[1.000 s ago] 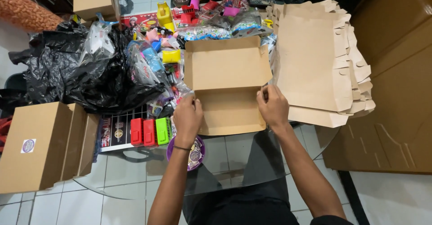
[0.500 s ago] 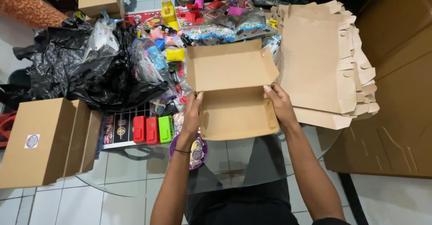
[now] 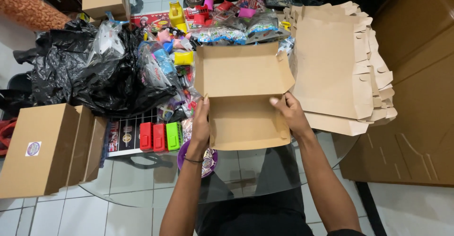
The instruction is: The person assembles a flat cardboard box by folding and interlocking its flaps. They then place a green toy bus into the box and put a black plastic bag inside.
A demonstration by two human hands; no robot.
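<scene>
Holding a flat brown cardboard box (image 3: 246,108) by its side edges, your left hand (image 3: 201,125) and right hand (image 3: 292,115) grip opposite sides, set apart. Its long axis runs away from you, its far flap pointing toward the toy pile (image 3: 213,23). It lies on a round glass table (image 3: 142,188) over a white tiled floor. Unfolded boxes (image 3: 336,66) stack to its right; closed boxes (image 3: 47,146) stand far left.
</scene>
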